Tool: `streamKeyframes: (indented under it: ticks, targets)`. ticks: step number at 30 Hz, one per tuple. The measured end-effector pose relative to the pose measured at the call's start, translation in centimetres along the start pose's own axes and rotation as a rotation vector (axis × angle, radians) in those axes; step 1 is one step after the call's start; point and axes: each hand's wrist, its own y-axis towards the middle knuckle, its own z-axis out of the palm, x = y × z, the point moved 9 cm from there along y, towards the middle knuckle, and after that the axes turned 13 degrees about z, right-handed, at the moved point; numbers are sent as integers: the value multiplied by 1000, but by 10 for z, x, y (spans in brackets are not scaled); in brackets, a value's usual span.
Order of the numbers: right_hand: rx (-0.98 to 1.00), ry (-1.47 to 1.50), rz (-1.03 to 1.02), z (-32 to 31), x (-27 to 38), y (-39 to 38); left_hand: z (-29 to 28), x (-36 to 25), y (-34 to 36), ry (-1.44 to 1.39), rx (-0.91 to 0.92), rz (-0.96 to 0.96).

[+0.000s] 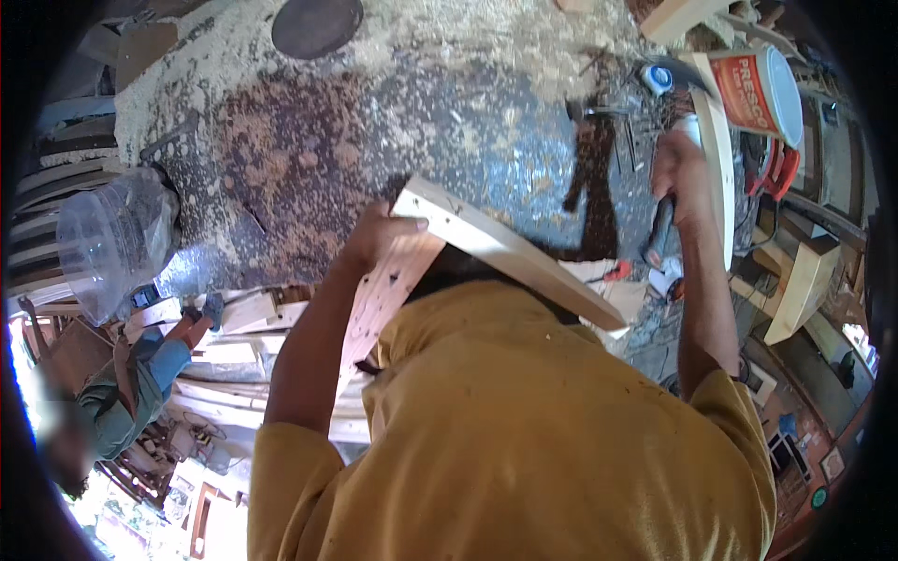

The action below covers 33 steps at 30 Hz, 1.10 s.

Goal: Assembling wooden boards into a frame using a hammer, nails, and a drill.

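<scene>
Presently, the left hand (382, 234) is gripping the wooden frame (505, 245) over the workbench's (374, 140) near edge; at the workbench's right, the right hand (683, 178) is adjoining a dark handle (663, 227), grip indeterminable.

This is a woodworking shop, a rough and crowded one. Pale sawdust (201, 70) and shavings are scattered over the dark, stained worktop (402, 122), thickest near its far edge. Long planks (65, 201) lie stacked along the left side, with more loose lumber (248, 348) below them. Cut timber (806, 288) crowds the right side too, near a labelled plastic bucket (739, 93). Two pale boards (510, 248), meeting at a corner, also point to carpentry. Bright light comes in at the lower left, where another person (122, 388) is seen.
</scene>
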Motion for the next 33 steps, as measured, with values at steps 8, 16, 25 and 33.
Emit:
streamKeyframes:
  ticks: [8,16,25,33]
  targets:
    - [-46,-1101,-798,98,-14,-32,3,-7,-6,-109,-7,49]
    - [253,-829,-844,143,-65,-52,8,-14,-7,-173,-4,133]
    - [374,-499,323,171,-96,-44,6,-7,-11,-159,77,60]
    - [28,-149,24,110,-26,-44,-40,27,-61,634,-162,154]
